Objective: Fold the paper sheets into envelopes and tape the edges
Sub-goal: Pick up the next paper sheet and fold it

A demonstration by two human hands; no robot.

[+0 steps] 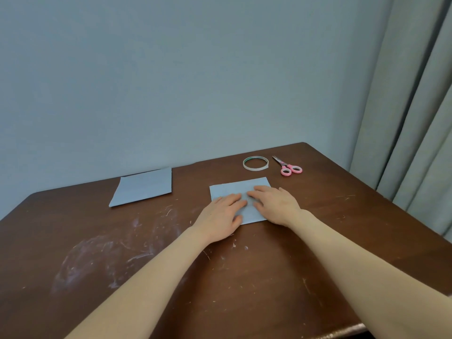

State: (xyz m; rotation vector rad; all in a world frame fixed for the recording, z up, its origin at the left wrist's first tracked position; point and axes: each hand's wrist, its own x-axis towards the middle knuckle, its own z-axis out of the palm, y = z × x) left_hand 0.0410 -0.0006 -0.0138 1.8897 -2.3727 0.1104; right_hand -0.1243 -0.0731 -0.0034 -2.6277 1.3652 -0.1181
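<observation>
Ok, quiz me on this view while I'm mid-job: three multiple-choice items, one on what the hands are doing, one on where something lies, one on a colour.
1. What are the left hand and right hand doing to the near sheet?
A) lifting it
B) pressing flat on it
C) cutting it

2. Where is the tape roll?
A) on the near sheet
B) in the right hand
C) just left of the scissors

3. What colour are the scissors' handles?
A) blue
B) pink
C) black

Answers:
1 B, both hands lie on the paper with straight fingers.
2 C, the roll lies beside the scissors, not touching them.
3 B, both finger loops are pink.
</observation>
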